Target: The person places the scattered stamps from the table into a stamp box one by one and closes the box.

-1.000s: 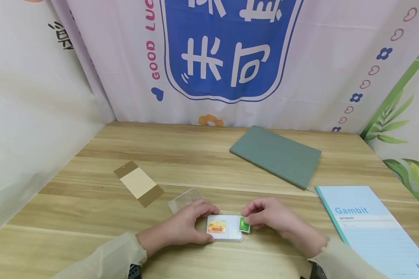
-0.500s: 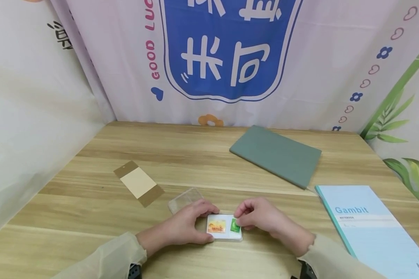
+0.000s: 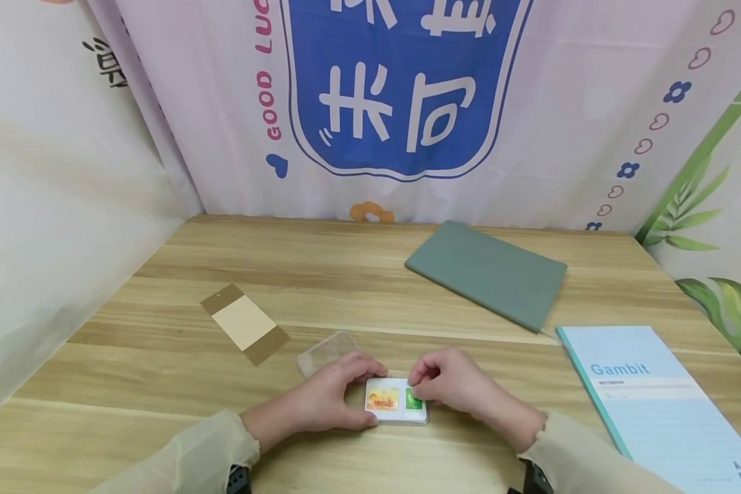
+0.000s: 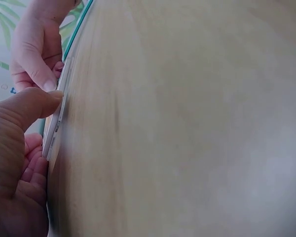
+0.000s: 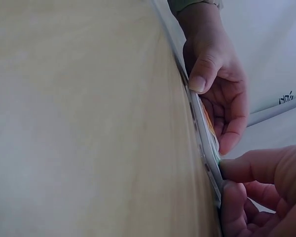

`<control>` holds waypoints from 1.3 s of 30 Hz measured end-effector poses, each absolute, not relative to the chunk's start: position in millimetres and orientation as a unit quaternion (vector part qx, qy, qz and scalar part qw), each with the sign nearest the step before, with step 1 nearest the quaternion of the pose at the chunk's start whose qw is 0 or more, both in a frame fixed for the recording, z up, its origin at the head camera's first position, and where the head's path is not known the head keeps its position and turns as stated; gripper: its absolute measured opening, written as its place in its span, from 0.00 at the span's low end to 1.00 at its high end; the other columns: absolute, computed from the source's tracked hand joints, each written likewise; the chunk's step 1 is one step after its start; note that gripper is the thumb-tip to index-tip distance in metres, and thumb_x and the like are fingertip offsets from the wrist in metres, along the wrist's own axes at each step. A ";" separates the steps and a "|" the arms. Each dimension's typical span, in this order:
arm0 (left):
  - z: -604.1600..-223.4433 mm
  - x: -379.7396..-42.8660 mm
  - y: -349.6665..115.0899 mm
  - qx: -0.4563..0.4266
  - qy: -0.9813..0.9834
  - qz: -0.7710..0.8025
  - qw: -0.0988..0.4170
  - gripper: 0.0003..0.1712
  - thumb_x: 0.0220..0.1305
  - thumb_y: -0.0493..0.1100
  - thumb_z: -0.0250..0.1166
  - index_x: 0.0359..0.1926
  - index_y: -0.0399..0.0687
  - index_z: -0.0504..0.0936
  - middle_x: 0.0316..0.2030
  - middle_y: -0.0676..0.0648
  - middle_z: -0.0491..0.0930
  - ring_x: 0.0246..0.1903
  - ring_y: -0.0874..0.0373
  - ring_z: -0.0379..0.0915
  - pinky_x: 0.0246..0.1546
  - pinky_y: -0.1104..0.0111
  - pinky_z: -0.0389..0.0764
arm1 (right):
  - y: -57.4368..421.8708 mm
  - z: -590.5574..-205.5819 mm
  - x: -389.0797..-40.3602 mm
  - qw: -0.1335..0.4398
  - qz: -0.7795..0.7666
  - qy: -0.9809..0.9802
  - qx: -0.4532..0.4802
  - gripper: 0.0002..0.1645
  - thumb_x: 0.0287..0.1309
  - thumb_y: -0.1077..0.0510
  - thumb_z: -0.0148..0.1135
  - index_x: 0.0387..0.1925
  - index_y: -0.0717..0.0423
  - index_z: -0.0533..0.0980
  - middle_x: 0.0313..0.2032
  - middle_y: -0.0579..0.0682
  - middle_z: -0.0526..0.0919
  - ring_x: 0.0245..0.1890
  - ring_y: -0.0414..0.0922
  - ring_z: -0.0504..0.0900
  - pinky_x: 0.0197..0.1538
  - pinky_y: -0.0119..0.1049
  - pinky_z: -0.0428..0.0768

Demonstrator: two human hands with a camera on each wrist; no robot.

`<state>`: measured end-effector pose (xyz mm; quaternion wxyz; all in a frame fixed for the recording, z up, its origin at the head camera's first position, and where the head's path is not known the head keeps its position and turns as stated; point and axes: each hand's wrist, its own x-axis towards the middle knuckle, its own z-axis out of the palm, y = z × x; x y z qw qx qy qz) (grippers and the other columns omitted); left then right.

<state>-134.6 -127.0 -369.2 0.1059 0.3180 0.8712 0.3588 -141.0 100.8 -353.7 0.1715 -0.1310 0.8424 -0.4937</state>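
Note:
A flat white case (image 3: 395, 415) lies on the table in the head view, an orange-and-yellow picture (image 3: 383, 399) on its left part. My left hand (image 3: 327, 394) holds the case by its left end, thumb on the near edge and fingers on the far one. At the right end, my right hand (image 3: 457, 384) pinches a small green sticker-like piece (image 3: 414, 403) that lies against the case's top face; the fingertips cover part of it. The right wrist view shows my right thumb (image 5: 237, 168) touching the case's edge beside the green.
Behind my left hand is a clear plastic lid (image 3: 327, 351). A brown-and-cream card (image 3: 245, 324) lies to the left. Toward the back right rests a grey-green notebook (image 3: 488, 271), and a light-blue Gambit notebook (image 3: 642, 398) lies at the right.
My right hand has moved left with the green piece, from overhanging the case's right edge to lying within its right part. The left hand has stayed in place.

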 end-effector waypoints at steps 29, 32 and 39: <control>-322.7 -121.6 -173.0 0.240 0.918 0.311 -0.057 0.28 0.52 0.42 0.69 0.55 0.41 0.73 0.52 0.45 0.73 0.47 0.48 0.72 0.47 0.56 0.76 | 83.2 -314.8 -204.5 0.147 -0.414 0.814 -0.380 0.23 0.54 0.58 0.64 0.52 0.63 0.75 0.44 0.57 0.80 0.43 0.45 0.79 0.46 0.32 0.78; -330.1 -118.1 -180.6 0.198 0.925 0.319 -0.051 0.31 0.51 0.42 0.69 0.56 0.39 0.71 0.53 0.43 0.72 0.51 0.47 0.70 0.50 0.52 0.74 | 72.1 -319.2 -213.9 0.173 -0.384 0.809 -0.411 0.28 0.53 0.59 0.64 0.56 0.62 0.72 0.52 0.57 0.77 0.51 0.48 0.77 0.51 0.33 0.76; -349.1 -114.2 -186.5 0.121 0.917 0.381 -0.007 0.37 0.48 0.42 0.71 0.60 0.40 0.68 0.58 0.42 0.70 0.57 0.43 0.65 0.58 0.47 0.66 | 47.3 -325.4 -227.2 0.195 -0.294 0.815 -0.459 0.34 0.50 0.61 0.67 0.60 0.59 0.69 0.60 0.52 0.72 0.60 0.48 0.69 0.58 0.39 0.72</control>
